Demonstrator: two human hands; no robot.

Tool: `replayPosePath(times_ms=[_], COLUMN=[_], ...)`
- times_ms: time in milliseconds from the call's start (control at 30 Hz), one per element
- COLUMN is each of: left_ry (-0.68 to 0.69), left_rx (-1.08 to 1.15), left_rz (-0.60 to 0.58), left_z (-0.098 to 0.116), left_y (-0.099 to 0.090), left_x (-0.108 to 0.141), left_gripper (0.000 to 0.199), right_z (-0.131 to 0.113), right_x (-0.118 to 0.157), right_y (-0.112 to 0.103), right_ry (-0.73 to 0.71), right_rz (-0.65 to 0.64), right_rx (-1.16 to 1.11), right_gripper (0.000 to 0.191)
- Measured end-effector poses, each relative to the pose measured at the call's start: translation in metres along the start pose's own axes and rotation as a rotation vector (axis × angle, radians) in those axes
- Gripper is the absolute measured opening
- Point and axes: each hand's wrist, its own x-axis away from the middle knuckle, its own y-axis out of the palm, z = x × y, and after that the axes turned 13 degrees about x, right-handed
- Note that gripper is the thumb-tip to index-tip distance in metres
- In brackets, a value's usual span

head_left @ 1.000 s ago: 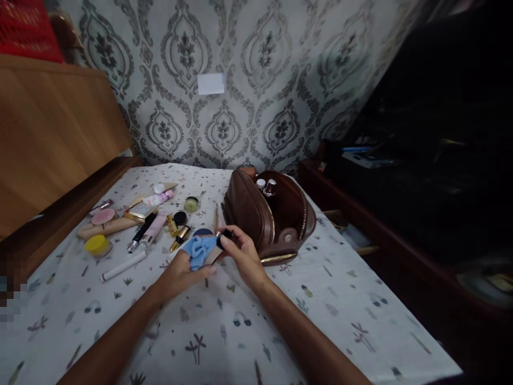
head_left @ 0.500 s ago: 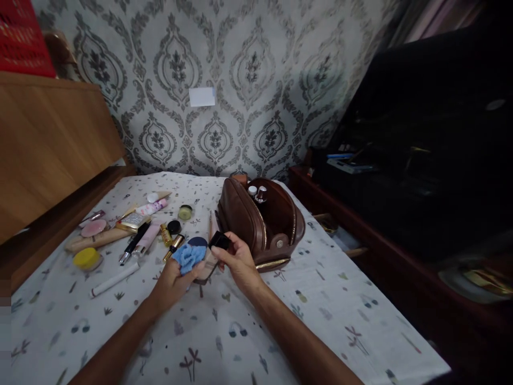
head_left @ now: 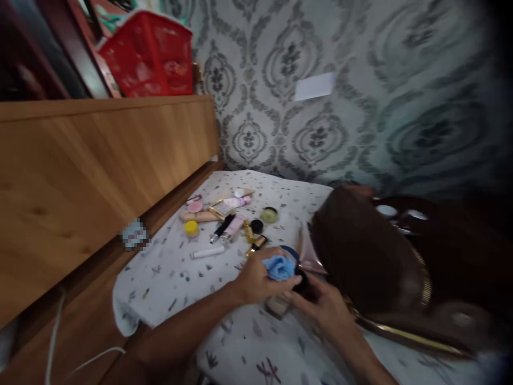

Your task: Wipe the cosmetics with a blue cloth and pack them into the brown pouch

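Observation:
My left hand is closed around a crumpled blue cloth. Close beside it, my right hand grips a small bottle with a beige body and a black cap, tilted over the table. The left thumb reaches the cap, and the fingers partly cover the bottle. A dark round lid shows just behind the cloth. Right of the hands stands an open brown leather bag with a gold zipper, and a pinkish tube lies against its side.
Several cosmetics lie to the left, among them a yellow-lidded jar, a white tube, a pink tube and a green jar. A wooden cabinet borders the patterned cloth-covered table, with a red basket on top.
My view has turned left, so the bag appears larger and further right, and more of the cabinet shows. Both hands keep hold of the cloth and the bottle.

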Motion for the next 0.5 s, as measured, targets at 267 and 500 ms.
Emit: replayPosePath(times_ms=[267,500], left_ry=[-0.025,-0.084], left_rx=[0.223,0.332], left_rz=[0.133,0.298], left_z=[0.002,-0.015], left_y=[0.004,0.006], left_x=[-0.001,-0.005], left_gripper=[0.042,0.049], right_z=[0.021,0.006], right_x=[0.004,0.01], right_y=[0.016,0.009], right_ry=[-0.036,0.039], right_rz=[-0.028,0.038], right_rx=[-0.069,0.068], right_gripper=[0.057,0.059])
